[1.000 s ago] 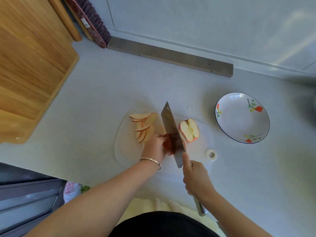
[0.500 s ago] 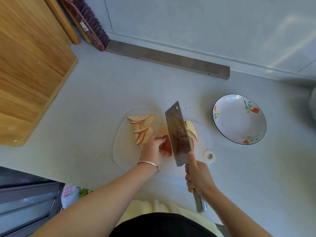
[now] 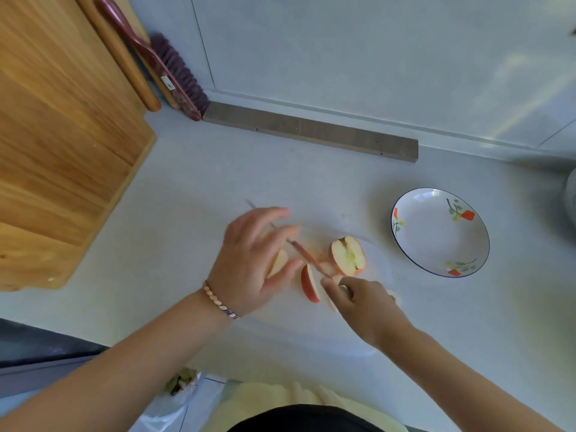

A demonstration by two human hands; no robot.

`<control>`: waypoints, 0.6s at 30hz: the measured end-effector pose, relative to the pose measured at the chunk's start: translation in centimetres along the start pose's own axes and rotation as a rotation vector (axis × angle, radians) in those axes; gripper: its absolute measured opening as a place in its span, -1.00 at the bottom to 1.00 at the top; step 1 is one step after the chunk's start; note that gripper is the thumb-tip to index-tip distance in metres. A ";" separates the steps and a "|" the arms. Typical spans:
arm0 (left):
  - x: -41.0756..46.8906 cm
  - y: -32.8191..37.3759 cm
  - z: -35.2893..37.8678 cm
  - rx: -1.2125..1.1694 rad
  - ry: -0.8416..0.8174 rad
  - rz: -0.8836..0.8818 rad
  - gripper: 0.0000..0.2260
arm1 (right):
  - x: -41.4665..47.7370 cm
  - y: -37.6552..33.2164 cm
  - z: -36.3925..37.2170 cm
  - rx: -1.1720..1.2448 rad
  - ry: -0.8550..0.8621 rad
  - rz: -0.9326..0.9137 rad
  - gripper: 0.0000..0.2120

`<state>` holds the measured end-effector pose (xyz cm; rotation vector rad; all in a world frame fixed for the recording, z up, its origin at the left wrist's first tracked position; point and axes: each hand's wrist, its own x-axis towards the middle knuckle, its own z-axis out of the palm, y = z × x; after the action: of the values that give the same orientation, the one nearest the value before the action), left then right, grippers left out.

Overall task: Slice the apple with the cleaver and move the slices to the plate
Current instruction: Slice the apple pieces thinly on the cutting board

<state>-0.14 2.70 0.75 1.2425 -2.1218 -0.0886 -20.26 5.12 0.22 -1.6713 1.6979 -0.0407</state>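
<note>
Since half a second ago the left hand (image 3: 252, 260) has lifted, fingers spread. The right hand (image 3: 361, 302) grips the cleaver (image 3: 307, 258), now turned edge-on. A cut slice (image 3: 310, 283) lies between them. The apple half (image 3: 347, 255) sits on the cutting board (image 3: 374, 275), at 9 o'clock from the plate (image 3: 436, 241).

The left hand (image 3: 249, 260), its fingers blurred, covers most of the cut slices (image 3: 279, 260) and part of the thin, edge-on cleaver (image 3: 307, 257). The right hand (image 3: 366, 305) hides its handle. The picture's left edge cuts off a wooden board (image 3: 62, 135).
</note>
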 end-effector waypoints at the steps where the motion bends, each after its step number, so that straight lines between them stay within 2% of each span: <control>1: 0.1 -0.4 -0.3 0.064 -0.180 0.099 -0.62 | 0.3 -0.4 -0.1 -0.063 -0.018 -0.033 -0.52; 3: 0.0 -1.7 -0.5 0.217 -0.503 0.160 -0.49 | 0.8 -1.1 -0.2 -0.185 -0.059 -0.104 -0.55; 5: 0.2 -2.1 -0.4 0.306 -0.741 0.098 -0.41 | 1.2 -1.6 -0.1 -0.301 -0.098 -0.169 -0.53; 7: 0.1 -2.8 0.1 0.291 -0.927 0.013 -0.45 | 1.7 -2.1 0.0 -0.388 -0.109 -0.234 -0.51; 9: 0.6 -3.4 0.4 0.193 -1.194 -0.181 -0.55 | 2.0 -2.3 0.0 -0.469 -0.109 -0.308 -0.49; 12: 0.9 -4.6 1.2 0.206 -1.282 -0.271 -0.56 | 2.5 -2.5 0.0 -0.572 -0.104 -0.418 -0.44; 14: 1.1 -5.2 1.7 0.209 -1.280 -0.342 -0.55 | 2.5 -2.6 -0.4 -0.620 -0.119 -0.456 -0.44; 16: 1.3 -5.4 1.9 0.189 -1.183 -0.408 -0.51 | 2.5 -2.5 -0.6 -0.640 -0.125 -0.467 -0.44; 18: 1.8 -4.9 1.6 0.068 -1.054 -0.492 -0.45 | 2.6 -2.3 -0.9 -0.636 -0.108 -0.473 -0.44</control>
<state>2.01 -1.81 -1.35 2.0191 -2.5586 -1.1023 -18.47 2.15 0.77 -2.4655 1.2645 0.3950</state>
